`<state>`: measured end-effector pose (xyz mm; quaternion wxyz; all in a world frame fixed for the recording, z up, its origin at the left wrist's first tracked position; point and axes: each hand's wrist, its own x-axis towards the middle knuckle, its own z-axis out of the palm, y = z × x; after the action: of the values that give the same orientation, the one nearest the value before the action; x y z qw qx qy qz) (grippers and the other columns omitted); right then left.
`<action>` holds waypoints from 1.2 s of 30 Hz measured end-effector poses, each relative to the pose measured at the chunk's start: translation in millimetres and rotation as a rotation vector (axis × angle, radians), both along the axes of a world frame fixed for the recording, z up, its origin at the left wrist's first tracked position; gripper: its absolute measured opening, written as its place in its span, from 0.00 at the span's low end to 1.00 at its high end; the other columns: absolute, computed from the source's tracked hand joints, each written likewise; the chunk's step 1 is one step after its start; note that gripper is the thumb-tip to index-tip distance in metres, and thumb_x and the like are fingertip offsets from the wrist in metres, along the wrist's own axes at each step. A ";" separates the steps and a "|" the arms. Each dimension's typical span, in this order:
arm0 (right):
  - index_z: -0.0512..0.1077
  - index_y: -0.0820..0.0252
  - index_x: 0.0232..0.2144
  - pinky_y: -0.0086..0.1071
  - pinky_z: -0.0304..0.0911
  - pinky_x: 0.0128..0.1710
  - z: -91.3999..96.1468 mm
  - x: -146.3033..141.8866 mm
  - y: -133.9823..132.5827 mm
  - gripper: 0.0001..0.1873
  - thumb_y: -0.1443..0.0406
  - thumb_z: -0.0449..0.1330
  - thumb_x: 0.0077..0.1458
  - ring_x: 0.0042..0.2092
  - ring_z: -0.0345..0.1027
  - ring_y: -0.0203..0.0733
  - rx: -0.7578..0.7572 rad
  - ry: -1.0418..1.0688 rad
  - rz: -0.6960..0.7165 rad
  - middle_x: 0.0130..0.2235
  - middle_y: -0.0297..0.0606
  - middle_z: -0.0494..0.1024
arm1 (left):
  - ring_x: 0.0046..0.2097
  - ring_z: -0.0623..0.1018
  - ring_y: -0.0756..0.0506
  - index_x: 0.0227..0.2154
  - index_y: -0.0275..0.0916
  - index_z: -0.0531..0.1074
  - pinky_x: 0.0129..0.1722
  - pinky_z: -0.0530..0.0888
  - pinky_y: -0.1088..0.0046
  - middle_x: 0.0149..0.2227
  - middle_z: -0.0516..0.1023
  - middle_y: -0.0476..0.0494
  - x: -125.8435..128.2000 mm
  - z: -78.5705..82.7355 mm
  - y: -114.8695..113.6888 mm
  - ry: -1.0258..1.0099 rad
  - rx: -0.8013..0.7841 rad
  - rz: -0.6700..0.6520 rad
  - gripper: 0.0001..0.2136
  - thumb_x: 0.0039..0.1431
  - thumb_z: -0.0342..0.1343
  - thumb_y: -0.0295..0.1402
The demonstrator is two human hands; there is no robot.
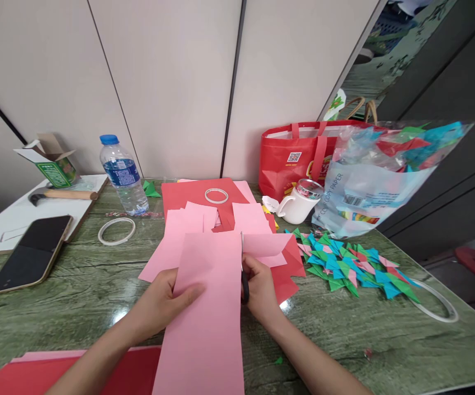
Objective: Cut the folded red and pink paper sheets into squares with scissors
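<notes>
A long pink sheet of paper point(208, 329) stretches from the near edge toward the middle of the table. My left hand point(167, 302) grips its left side, thumb on top and fingers underneath. In my right hand point(259, 282) is a pair of scissors point(244, 286) with a black handle, its blades at the sheet's right edge near the far end. A cut strip of pink paper point(268, 244) curls off to the right of the blades. Beneath lie more pink pieces point(183, 224) and red sheets point(179, 193).
Left are a phone point(33, 252), a hammer point(64, 193), a small box point(54, 164), a water bottle point(124, 175) and a tape roll point(116, 231). Right are a white mug point(297, 206), a red bag point(278, 159), a plastic bag point(361, 192) and folded paper pieces point(344, 260). Red paper point(130, 373) lies in front.
</notes>
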<state>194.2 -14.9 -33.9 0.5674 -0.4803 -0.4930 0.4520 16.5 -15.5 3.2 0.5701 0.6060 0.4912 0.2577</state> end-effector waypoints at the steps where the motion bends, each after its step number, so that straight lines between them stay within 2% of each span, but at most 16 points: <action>1: 0.64 0.61 0.18 0.23 0.54 0.19 -0.4 0.0 0.1 0.04 0.72 0.56 0.34 0.20 0.56 0.30 0.005 -0.008 -0.006 0.18 0.26 0.66 | 0.23 0.70 0.50 0.24 0.36 0.71 0.18 0.66 0.79 0.22 0.74 0.50 -0.7 -0.2 0.4 -0.013 -0.007 -0.001 0.10 0.50 0.55 0.39; 4: 0.64 0.60 0.19 0.23 0.52 0.18 -1.9 -0.9 -2.9 0.03 0.71 0.57 0.37 0.19 0.54 0.29 0.047 -0.060 -0.047 0.17 0.25 0.64 | 0.23 0.72 0.49 0.26 0.35 0.72 0.20 0.68 0.77 0.23 0.75 0.48 -4.3 -2.0 4.3 -0.077 -0.066 0.016 0.11 0.49 0.56 0.40; 7: 0.66 0.59 0.23 0.24 0.53 0.17 -3.8 -3.6 -11.9 0.03 0.67 0.59 0.43 0.19 0.55 0.30 0.126 -0.153 -0.042 0.18 0.27 0.65 | 0.24 0.72 0.48 0.26 0.33 0.72 0.21 0.69 0.74 0.24 0.75 0.45 -8.3 -5.5 12.2 -0.160 -0.076 0.191 0.13 0.47 0.58 0.41; 9: 0.66 0.57 0.28 0.25 0.56 0.19 -4.9 -5.7 -18.9 0.06 0.64 0.60 0.45 0.20 0.58 0.32 0.162 -0.160 0.081 0.21 0.29 0.68 | 0.23 0.71 0.48 0.25 0.33 0.71 0.20 0.68 0.74 0.24 0.75 0.45 -10.3 -8.1 17.8 -0.189 -0.016 0.372 0.15 0.45 0.58 0.42; 11: 0.66 0.56 0.32 0.26 0.58 0.21 -5.1 -7.3 -24.0 0.12 0.60 0.62 0.44 0.22 0.61 0.34 0.174 -0.097 0.197 0.23 0.31 0.70 | 0.21 0.69 0.50 0.23 0.33 0.70 0.18 0.66 0.76 0.21 0.73 0.47 -11.4 -10.3 21.8 -0.128 0.080 0.500 0.15 0.44 0.59 0.43; 13: 0.65 0.56 0.33 0.26 0.57 0.21 -4.4 -8.2 -26.1 0.17 0.55 0.63 0.43 0.22 0.60 0.34 0.188 -0.049 0.225 0.23 0.30 0.69 | 0.21 0.68 0.50 0.21 0.33 0.70 0.17 0.63 0.77 0.20 0.72 0.48 -11.8 -11.9 23.4 -0.020 0.179 0.565 0.16 0.44 0.58 0.44; 15: 0.65 0.57 0.31 0.26 0.56 0.20 -3.0 -8.7 -25.8 0.18 0.54 0.63 0.41 0.22 0.58 0.33 0.193 -0.039 0.183 0.23 0.30 0.67 | 0.22 0.68 0.49 0.21 0.33 0.69 0.17 0.63 0.77 0.21 0.71 0.48 -11.8 -13.4 22.9 0.058 0.261 0.590 0.16 0.45 0.57 0.45; 18: 0.65 0.57 0.30 0.25 0.55 0.20 -1.2 -9.7 -23.6 0.13 0.61 0.63 0.43 0.23 0.57 0.32 0.149 -0.086 0.106 0.23 0.29 0.65 | 0.22 0.67 0.49 0.21 0.34 0.69 0.18 0.63 0.77 0.21 0.70 0.49 -11.9 -15.9 21.1 0.091 0.331 0.571 0.17 0.48 0.54 0.46; 21: 0.65 0.58 0.29 0.25 0.55 0.21 0.0 -9.2 -21.1 0.07 0.67 0.61 0.45 0.23 0.57 0.32 0.144 -0.149 0.002 0.23 0.29 0.64 | 0.22 0.67 0.51 0.24 0.35 0.68 0.19 0.64 0.77 0.20 0.69 0.50 -12.5 -18.8 22.1 0.030 0.370 0.483 0.19 0.51 0.50 0.48; 23: 0.65 0.58 0.29 0.25 0.56 0.21 2.1 -6.7 -19.7 0.06 0.68 0.60 0.45 0.23 0.58 0.31 0.201 -0.151 -0.146 0.23 0.29 0.65 | 0.25 0.71 0.49 0.34 0.35 0.69 0.25 0.69 0.75 0.25 0.73 0.47 -13.6 -21.6 25.9 -0.068 0.375 0.420 0.20 0.55 0.43 0.48; 25: 0.65 0.58 0.29 0.25 0.57 0.22 6.6 -2.5 -18.5 0.07 0.68 0.60 0.46 0.23 0.59 0.32 0.303 -0.132 -0.337 0.24 0.30 0.66 | 0.36 0.75 0.45 0.47 0.37 0.62 0.37 0.71 0.67 0.37 0.75 0.41 -15.9 -26.7 31.6 -0.093 0.389 0.382 0.21 0.58 0.39 0.46; 27: 0.65 0.58 0.29 0.26 0.59 0.24 12.7 2.8 -17.0 0.08 0.68 0.61 0.45 0.25 0.62 0.33 0.419 -0.123 -0.516 0.26 0.32 0.67 | 0.48 0.71 0.41 0.49 0.37 0.59 0.47 0.66 0.60 0.47 0.71 0.35 -18.7 -34.5 37.0 0.114 0.502 0.363 0.23 0.54 0.48 0.44; 29: 0.65 0.59 0.30 0.27 0.60 0.26 18.1 9.0 -13.8 0.08 0.68 0.61 0.44 0.26 0.63 0.33 0.477 -0.132 -0.630 0.28 0.33 0.67 | 0.57 0.62 0.38 0.53 0.39 0.56 0.54 0.58 0.56 0.56 0.62 0.34 -20.4 -44.1 39.8 0.380 0.641 0.293 0.27 0.50 0.52 0.42; 31: 0.65 0.59 0.30 0.26 0.59 0.25 20.7 17.0 -8.0 0.08 0.66 0.61 0.45 0.25 0.62 0.32 0.439 -0.146 -0.648 0.27 0.32 0.67 | 0.60 0.56 0.38 0.56 0.40 0.51 0.55 0.56 0.56 0.58 0.57 0.34 -19.5 -53.0 38.8 0.524 0.691 0.209 0.31 0.50 0.53 0.43; 33: 0.66 0.60 0.32 0.26 0.58 0.22 19.4 27.2 0.4 0.08 0.65 0.59 0.47 0.23 0.60 0.32 0.328 -0.183 -0.590 0.25 0.31 0.67 | 0.61 0.50 0.33 0.57 0.39 0.49 0.55 0.53 0.49 0.60 0.52 0.30 -16.1 -59.0 35.0 0.692 0.678 0.178 0.37 0.46 0.56 0.45; 36: 0.66 0.60 0.35 0.27 0.58 0.23 13.0 43.8 13.7 0.10 0.64 0.57 0.47 0.23 0.64 0.36 0.137 -0.459 -0.430 0.22 0.31 0.69 | 0.61 0.43 0.27 0.58 0.36 0.49 0.52 0.50 0.42 0.61 0.46 0.24 -10.2 -61.6 29.4 0.886 0.660 0.115 0.44 0.39 0.60 0.47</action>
<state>238.0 -1.2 -20.9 0.5549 -0.6236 -0.5246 0.1675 6.3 13.9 -58.3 0.0739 0.7750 0.6096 0.1494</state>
